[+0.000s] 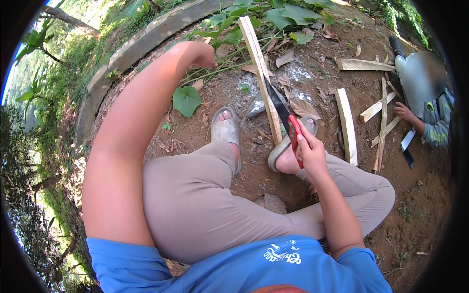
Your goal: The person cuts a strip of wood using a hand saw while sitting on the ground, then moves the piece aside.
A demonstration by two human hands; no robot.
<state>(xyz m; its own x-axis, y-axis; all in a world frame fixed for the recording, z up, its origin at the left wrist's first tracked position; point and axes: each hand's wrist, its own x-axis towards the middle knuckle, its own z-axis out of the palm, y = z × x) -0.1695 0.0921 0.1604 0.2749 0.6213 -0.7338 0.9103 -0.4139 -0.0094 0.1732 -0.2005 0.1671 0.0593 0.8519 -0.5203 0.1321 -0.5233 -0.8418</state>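
Note:
My right hand [309, 147] is wrapped round the red handle of a hand saw [276, 101]. The saw's dark, tapering blade points away from me and lies against a long pale wood strip [251, 43]. The strip's near end is beside the sandal on my right foot [286, 155]; its far end reaches the leafy vines. My left hand [205, 56] is bent down at the wrist, close to the green vine stems [219, 70] and apart from the wood. Its fingers are mostly hidden, so their grip does not show.
Several wood pieces lie at the right, including a thick pale one [347, 127] and another [365, 65]. A person [427, 100] sits at the far right, one hand near a blade-like tool [407, 149]. A concrete edge [141, 43] curves behind the vines. A stone [270, 202] lies between my legs.

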